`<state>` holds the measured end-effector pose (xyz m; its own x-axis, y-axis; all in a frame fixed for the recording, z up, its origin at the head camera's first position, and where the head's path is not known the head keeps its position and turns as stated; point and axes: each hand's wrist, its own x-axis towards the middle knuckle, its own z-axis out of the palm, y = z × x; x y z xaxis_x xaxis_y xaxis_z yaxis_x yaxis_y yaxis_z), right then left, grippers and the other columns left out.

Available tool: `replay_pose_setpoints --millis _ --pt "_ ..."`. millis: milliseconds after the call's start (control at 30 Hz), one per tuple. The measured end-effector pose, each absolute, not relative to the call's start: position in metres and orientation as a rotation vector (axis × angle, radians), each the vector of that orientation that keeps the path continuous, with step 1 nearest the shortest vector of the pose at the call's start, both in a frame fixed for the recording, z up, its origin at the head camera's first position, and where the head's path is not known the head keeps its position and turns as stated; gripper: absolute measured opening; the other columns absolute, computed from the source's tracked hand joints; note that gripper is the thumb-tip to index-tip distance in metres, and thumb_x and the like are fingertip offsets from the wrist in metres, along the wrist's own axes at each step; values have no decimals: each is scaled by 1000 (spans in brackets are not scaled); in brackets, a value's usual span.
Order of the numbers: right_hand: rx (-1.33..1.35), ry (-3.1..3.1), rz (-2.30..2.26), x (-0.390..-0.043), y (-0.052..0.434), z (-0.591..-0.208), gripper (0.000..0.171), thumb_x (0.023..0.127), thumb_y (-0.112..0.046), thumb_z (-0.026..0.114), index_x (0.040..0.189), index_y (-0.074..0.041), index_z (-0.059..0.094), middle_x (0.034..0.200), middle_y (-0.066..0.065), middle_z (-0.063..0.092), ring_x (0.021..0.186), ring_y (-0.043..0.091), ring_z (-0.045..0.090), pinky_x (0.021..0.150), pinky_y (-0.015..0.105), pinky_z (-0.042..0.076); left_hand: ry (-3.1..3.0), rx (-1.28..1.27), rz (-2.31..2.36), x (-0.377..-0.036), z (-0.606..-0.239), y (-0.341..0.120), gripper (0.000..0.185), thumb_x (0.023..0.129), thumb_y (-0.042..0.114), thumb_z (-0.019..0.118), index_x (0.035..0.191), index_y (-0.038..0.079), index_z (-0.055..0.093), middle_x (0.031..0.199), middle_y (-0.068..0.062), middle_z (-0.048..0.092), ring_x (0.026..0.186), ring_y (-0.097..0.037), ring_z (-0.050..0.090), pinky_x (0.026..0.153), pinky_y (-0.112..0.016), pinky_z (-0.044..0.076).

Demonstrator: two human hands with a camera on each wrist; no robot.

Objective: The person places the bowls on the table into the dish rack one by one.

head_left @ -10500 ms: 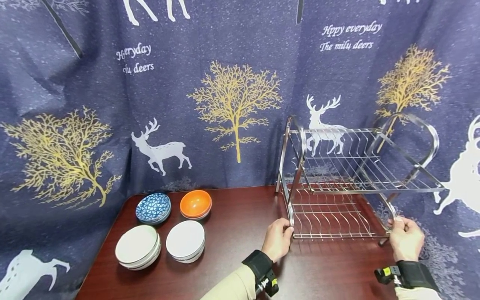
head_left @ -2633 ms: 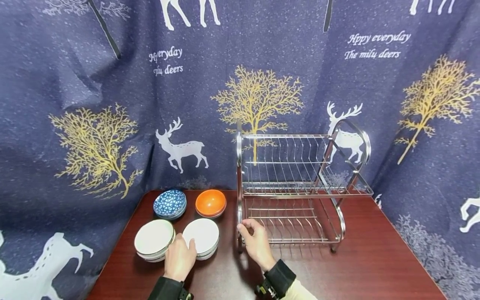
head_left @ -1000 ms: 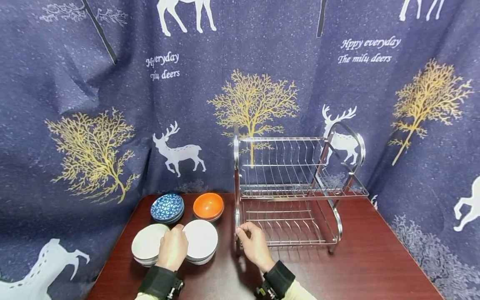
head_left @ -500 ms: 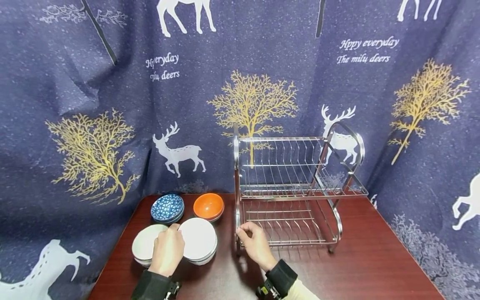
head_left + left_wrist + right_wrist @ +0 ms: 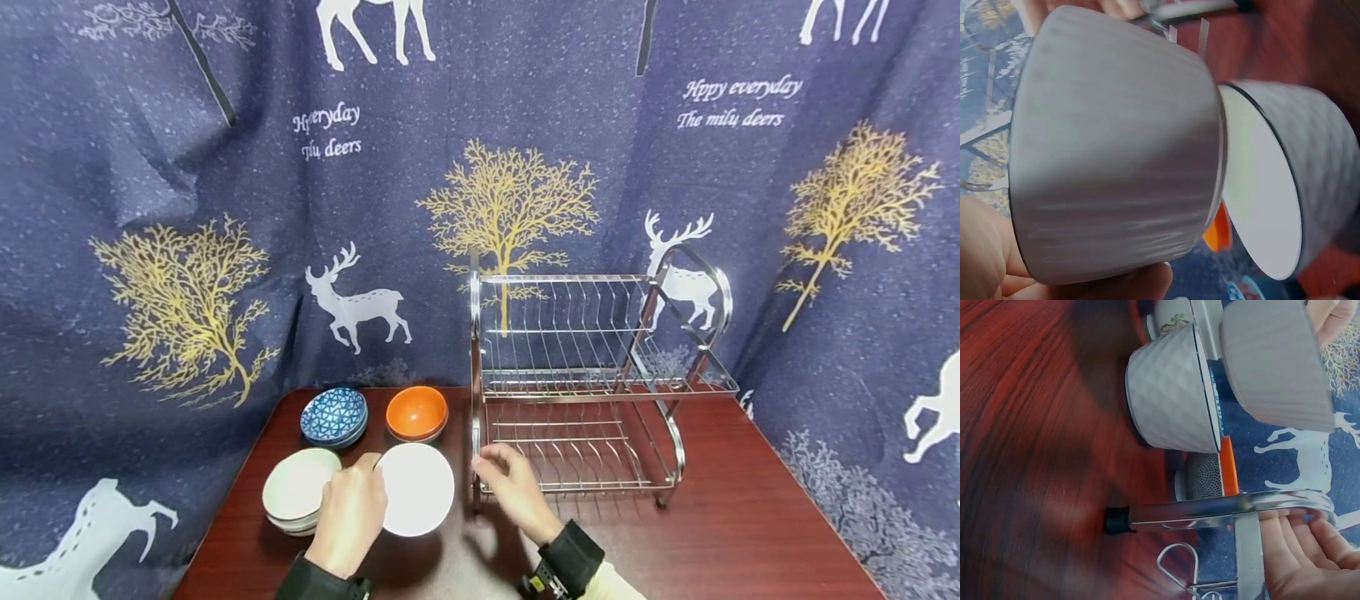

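Note:
A white bowl (image 5: 416, 492) is held up by its left rim between the thumb and fingers of my left hand (image 5: 351, 510). In the left wrist view its ribbed outer wall fills the middle. Beneath it, a white bowl with a diamond-textured wall (image 5: 1172, 390) stands on the table, apart from the held one; the held bowl hides it in the head view. My right hand (image 5: 517, 496) grips the left upright of a two-tier metal dish rack (image 5: 475, 308), low down near its foot. Both rack tiers hold no dishes.
Left of my left hand is a stack of white bowls (image 5: 300, 485). Behind stand blue patterned bowls (image 5: 333, 415) and orange bowls (image 5: 417, 412). A dark red table (image 5: 750, 517) carries everything, with a printed blue curtain (image 5: 420, 208) behind it.
My left hand has taken hold of the top white bowl and raised it off its stack, shifting it right toward the rack. The right hand stays at the rack's left upright.

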<state>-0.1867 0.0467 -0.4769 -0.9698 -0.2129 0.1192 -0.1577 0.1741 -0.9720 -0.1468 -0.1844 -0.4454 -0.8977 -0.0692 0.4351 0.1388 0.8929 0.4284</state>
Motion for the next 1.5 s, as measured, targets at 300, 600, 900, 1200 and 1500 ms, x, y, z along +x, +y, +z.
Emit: replay_pose_setpoints --millis 300,600,900,1200,1500 --pt "-501 2285 -1842 -187 58 -487 57 94 -30 60 135 5 44 126 24 54 111 32 58 91 41 49 -2627 -76 -803 -143 -436 -170 16 89 2 59 102 2 69 91 -14 71 78 -32 68 65 -48 52" --pt "-561 2186 -1780 -182 72 -481 54 92 -32 62 134 -1 48 126 19 57 106 27 61 82 33 52 -2628 -62 -863 -145 -433 -162 14 91 6 60 101 7 69 89 -9 71 77 -25 68 63 -43 53" --pt "-580 1957 -1909 -181 82 -481 45 95 -22 57 128 6 48 108 12 61 94 23 62 86 48 51 -2607 -102 -912 -144 -432 -153 14 89 4 62 98 10 70 85 -4 71 75 -25 68 63 -45 51" --pt "-665 1695 -2012 -181 89 -488 40 97 -16 51 128 9 44 112 15 62 97 23 64 87 44 51 -2557 -122 -943 -146 -434 -146 14 86 2 64 95 10 72 86 0 69 74 -19 65 63 -40 50" --pt "-648 1435 -2138 -176 94 -494 34 96 -9 50 125 6 41 112 15 60 93 26 66 82 49 52 -2529 -154 -1002 -148 -441 -141 14 83 -1 66 89 11 73 79 5 69 69 -9 61 62 -29 49"
